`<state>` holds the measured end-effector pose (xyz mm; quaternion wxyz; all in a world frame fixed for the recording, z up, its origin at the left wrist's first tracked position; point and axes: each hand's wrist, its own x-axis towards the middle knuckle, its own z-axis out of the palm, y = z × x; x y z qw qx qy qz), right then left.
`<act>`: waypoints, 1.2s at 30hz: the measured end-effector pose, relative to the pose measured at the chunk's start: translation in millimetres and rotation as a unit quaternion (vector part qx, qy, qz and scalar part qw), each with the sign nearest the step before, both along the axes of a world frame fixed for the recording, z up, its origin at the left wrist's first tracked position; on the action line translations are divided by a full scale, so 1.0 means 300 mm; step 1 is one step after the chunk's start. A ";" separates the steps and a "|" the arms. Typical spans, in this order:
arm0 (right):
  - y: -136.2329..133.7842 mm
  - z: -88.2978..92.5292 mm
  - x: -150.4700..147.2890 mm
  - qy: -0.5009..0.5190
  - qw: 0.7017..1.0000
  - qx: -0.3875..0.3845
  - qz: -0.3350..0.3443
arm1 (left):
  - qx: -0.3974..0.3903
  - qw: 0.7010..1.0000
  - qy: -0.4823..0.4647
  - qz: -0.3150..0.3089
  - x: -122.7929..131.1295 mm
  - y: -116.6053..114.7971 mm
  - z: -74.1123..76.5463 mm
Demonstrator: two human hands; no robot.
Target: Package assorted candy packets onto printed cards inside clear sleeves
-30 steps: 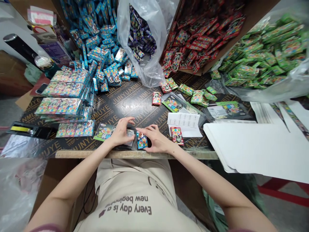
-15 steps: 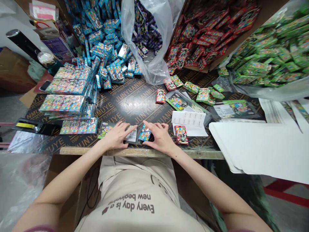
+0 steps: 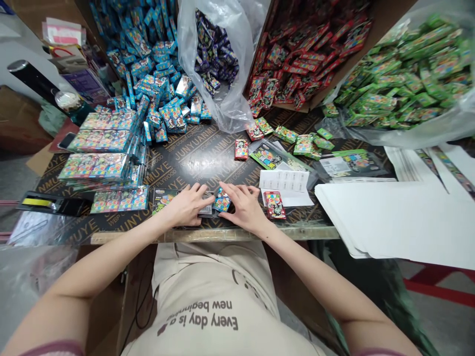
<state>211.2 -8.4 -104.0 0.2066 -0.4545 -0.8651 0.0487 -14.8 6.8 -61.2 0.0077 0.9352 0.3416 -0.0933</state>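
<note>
My left hand [image 3: 185, 205] lies over a clear plastic packet with a white label [image 3: 206, 208], its fingertips pressing on it. A green printed card [image 3: 163, 199] shows just beyond that hand. My right hand [image 3: 243, 207] grips a small blue candy box [image 3: 222, 200] between its fingertips, close to the packet. The two hands nearly meet over the black plywood table top [image 3: 189, 163]. To the right of my right hand lies a red candy box [image 3: 274, 205] on a white printed sheet [image 3: 285, 187]. Part of the packet is hidden under my fingers.
Shrink-wrapped box stacks [image 3: 118, 199] stand to the left of my hands. Heaps of blue boxes [image 3: 159, 94], red boxes [image 3: 297, 64] and green boxes [image 3: 401, 84] and a plastic bag of purple boxes [image 3: 213, 54] rise at the back. White paper sheets [image 3: 386, 217] lie at the right.
My hands have moved closer together and flattened. The blue box has shifted left towards the packet, and the view has shifted slightly.
</note>
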 end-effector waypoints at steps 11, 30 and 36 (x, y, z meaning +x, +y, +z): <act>-0.010 -0.049 -0.002 0.045 0.999 -0.021 -0.019 | -0.013 0.998 0.057 0.028 0.043 0.008 0.009; 0.011 -0.045 -0.061 0.090 0.991 -0.059 0.083 | -0.049 0.996 -0.034 0.069 0.015 -0.019 -0.012; 0.038 -0.065 -0.056 0.112 0.985 -0.074 0.107 | -0.054 0.987 -0.122 0.085 -0.030 -0.011 -0.076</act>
